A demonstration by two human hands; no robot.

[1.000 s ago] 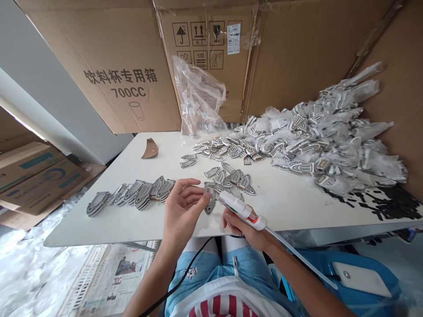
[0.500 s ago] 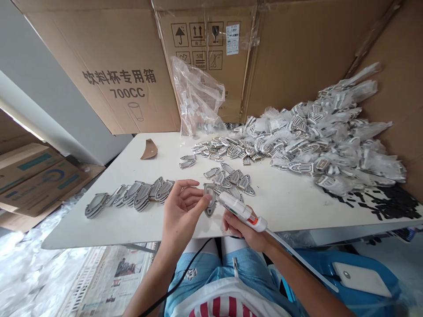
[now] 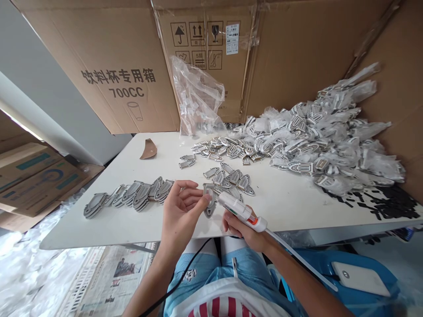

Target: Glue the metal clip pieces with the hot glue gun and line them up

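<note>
Between thumb and fingers, my left hand (image 3: 185,204) holds a grey metal piece (image 3: 209,206) with a rounded, holed end pointing down. My right hand (image 3: 246,229) is wrapped round a white glue gun (image 3: 238,207), whose tip touches or nearly touches the upper right of that piece. A white glue stick (image 3: 297,255) runs out of the gun's back end. Just beyond my hands lies a small group of similar metal pieces (image 3: 234,177). Left of my left hand, overlapping stacks of these pieces (image 3: 142,196) form a row.
Plastic-wrapped pieces (image 3: 304,136) are heaped at the back right, near black strips (image 3: 393,202). Cardboard (image 3: 297,53) walls the back of the white table (image 3: 125,233). A clear bag (image 3: 198,97) leans there, with a brown scrap (image 3: 149,149) to its left. A black cable crosses my lap.
</note>
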